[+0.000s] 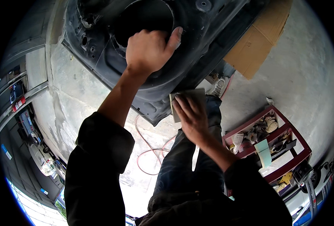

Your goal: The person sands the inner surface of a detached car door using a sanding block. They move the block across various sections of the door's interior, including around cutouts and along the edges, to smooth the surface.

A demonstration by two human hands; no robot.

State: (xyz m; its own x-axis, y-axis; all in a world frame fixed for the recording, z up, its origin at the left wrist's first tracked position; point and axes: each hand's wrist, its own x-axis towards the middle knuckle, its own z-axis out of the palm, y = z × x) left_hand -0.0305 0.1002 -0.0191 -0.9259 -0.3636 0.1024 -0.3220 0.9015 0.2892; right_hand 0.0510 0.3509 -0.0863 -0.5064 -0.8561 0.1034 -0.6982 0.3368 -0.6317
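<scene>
A black car body panel [88, 56], probably a door, fills the top middle, with a large round opening, smaller holes and curved ridges. My left hand [148, 51] is closed on the rim of the round opening, thumb to the right and fingertips hidden inside. My right hand [189, 116] holds a flat grey sanding sheet [197, 97] at the panel's lower right edge, its fingers curved across the sheet's face. Whether the sheet is touching the panel is hard to tell from above.
A cardboard sheet [254, 43] lies right of the panel. A dark red cart [303, 145] holding sanding pads and tools stands at lower right. A red hose [148, 150] loops on the concrete floor [80, 86] by my legs and shoe [218, 86]. Vehicles [36, 148] appear at far left.
</scene>
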